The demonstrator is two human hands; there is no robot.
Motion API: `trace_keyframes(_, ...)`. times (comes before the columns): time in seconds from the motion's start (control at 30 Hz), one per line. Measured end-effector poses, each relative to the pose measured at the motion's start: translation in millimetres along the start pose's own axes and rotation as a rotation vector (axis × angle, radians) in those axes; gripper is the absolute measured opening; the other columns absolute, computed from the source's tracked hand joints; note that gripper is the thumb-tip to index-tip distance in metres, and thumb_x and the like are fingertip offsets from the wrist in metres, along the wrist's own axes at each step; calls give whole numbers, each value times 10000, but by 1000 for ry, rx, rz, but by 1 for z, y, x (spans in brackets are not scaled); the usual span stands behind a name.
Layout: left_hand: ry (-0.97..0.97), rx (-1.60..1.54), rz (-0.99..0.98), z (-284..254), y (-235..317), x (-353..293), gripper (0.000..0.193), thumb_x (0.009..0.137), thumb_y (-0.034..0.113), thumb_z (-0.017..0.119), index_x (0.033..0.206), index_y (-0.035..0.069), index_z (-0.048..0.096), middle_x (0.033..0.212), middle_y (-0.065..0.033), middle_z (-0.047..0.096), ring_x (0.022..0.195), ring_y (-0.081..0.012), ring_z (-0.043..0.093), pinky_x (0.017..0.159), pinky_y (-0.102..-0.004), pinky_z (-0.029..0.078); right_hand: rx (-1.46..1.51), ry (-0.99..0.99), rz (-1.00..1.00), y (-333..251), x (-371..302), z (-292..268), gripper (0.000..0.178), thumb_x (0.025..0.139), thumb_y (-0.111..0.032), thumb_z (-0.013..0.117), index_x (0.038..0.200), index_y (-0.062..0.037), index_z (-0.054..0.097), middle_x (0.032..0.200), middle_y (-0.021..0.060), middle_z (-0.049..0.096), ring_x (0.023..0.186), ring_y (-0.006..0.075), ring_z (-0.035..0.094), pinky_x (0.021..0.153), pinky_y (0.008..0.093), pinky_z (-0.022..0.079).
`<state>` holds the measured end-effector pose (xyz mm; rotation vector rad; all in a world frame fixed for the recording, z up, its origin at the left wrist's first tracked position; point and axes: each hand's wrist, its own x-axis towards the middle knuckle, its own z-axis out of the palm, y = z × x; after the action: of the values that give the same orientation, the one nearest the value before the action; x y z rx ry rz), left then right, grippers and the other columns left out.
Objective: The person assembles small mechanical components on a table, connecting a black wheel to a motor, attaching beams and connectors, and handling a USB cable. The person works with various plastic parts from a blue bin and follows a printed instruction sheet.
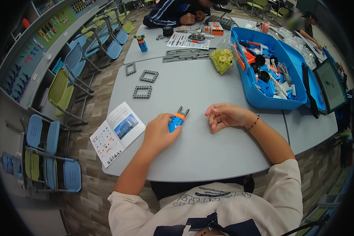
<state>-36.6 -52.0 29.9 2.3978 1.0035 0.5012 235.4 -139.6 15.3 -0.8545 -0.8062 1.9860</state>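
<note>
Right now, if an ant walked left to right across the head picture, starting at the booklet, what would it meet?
Booklet → left hand around the blue toy → right hand → laptop.

Table: pale grey, smooth top, several sections butted together, seams visible; near edge curved in this view. Largest load: blue box, open, full of loose parts; taken as landmark. Touching or just beside its left wall, clear bag of yellow-green pieces. Left of box, past the bag: flat grey strips. Farther left, well apart from box: three grey frames, lying flat. Left of box's far end: printed sheet; beyond the strips, small blue block figure, upright. Well left of box and nearer the wearer: open booklet, overhanging the edge.
</note>
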Motion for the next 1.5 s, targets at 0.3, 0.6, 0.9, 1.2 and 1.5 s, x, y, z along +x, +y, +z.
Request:
trace_keyframes(0.3, 61, -68, 327, 1, 6, 2, 333, 749, 158, 656, 1042, 19, 579, 878, -138, 561, 798, -312, 571, 679, -389, 470, -187, 204, -6, 5, 3, 27, 404, 941, -383, 504, 1086, -6, 517, 780, 77, 579, 702, 172, 622, 610, 318, 548)
trace_keyframes(0.6, -150, -201, 455, 6, 22, -12, 423, 780, 135, 639, 1163, 21, 498, 987, -159, 523, 827, -341, 570, 718, -389, 480, -557, 275, -53, 25, 6, 56, 422, 964, -421, 468, 861, -26, 576, 611, 4, 503, 546, 93, 497, 473, 236, 407)
trace_keyframes(0.9, -61, -211, 498, 21, 26, -10, 396, 752, 245, 748, 1043, 38, 577, 860, -137, 597, 806, -324, 588, 725, -394, 477, -526, 180, -96, 40, 10, 64, 401, 964, -388, 484, 773, -49, 579, 563, -2, 497, 506, 64, 446, 471, 225, 345)
trace_keyframes(1.2, -87, -61, 448, 14, 19, -7, 353, 778, 285, 717, 990, 37, 584, 816, -93, 567, 745, -278, 569, 624, -365, 460, -579, 259, -5, 28, 6, 60, 302, 925, -324, 548, 880, -29, 590, 707, 18, 574, 568, 74, 508, 499, 226, 401)
trace_keyframes(1.5, -56, -109, 476, 27, 22, -11, 373, 757, 267, 732, 1021, 52, 578, 823, -93, 571, 736, -275, 579, 606, -367, 458, -593, 262, -61, 36, 8, 67, 373, 952, -270, 535, 1112, 64, 589, 858, 89, 663, 761, 80, 569, 689, 226, 462)
